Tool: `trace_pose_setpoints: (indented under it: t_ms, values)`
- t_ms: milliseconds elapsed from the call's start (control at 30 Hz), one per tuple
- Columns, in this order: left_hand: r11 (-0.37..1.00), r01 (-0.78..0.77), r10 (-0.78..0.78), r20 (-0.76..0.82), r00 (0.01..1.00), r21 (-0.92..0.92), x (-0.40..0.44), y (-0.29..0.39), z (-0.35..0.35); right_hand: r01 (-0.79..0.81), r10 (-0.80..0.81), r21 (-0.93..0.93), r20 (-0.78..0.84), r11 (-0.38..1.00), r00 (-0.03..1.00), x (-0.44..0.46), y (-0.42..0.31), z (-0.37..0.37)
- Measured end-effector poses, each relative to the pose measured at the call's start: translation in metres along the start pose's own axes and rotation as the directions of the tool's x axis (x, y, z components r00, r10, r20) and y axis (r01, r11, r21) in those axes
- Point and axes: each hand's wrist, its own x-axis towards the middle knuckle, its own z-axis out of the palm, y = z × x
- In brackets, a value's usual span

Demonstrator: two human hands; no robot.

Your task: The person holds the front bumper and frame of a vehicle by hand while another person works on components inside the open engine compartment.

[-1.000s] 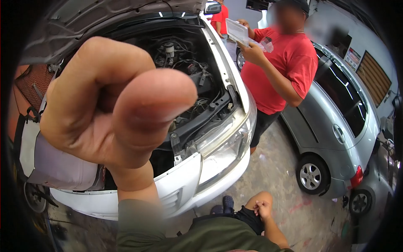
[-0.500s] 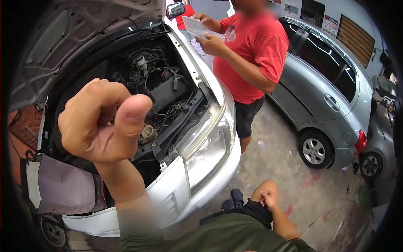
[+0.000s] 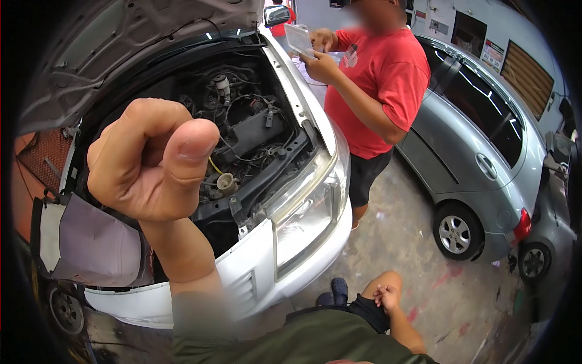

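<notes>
My left hand (image 3: 151,161) is raised close to the camera, its fingers curled into a loose fist and the thumb bent forward. Nothing shows in the hollow of its palm. Behind it lies the open engine bay (image 3: 248,130) of a white car, and I cannot tell any contact between them. A round, pale filler cap (image 3: 227,183) and a short yellow piece show just right of the thumb. My right hand (image 3: 386,296) rests low by my bare knee (image 3: 387,283), fingers bent in, with nothing visible in them.
Ahead, a person in a red shirt (image 3: 388,91) holds an open clear plastic case (image 3: 299,40). The raised hood (image 3: 121,54) hangs over the engine at upper left. A grey car (image 3: 479,155) stands to the right. The white car's headlight (image 3: 306,221) is close in front.
My view has shifted, so the cars and the person sit further right and lower in it. The person's fingers have moved at the clear case. My hands keep nearly the same pose.
</notes>
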Motion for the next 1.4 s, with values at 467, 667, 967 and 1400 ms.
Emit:
trace_pose_setpoints:
  t_ms: [467,667,967,1400]
  values:
    - [0.998,0.036,-0.033,-0.059,0.998,0.049,0.0,0.004,-0.009,-0.001,0.001,-0.019,0.006,1.0,1.0,0.007,0.003,-0.002]
    - [0.997,-0.005,0.009,-0.054,0.998,0.074,0.002,0.002,-0.012,0.0,0.0,-0.022,0.019,1.0,1.0,0.006,-0.001,0.0]
    - [0.995,-0.027,0.029,-0.025,0.999,0.091,0.002,0.003,-0.006,0.07,-0.069,-0.053,0.027,0.996,0.997,0.011,-0.001,0.002]
    - [0.999,-0.035,0.037,-0.046,0.998,0.037,0.0,-0.007,-0.009,0.023,-0.023,0.008,-0.017,1.0,1.0,0.017,0.001,-0.009]
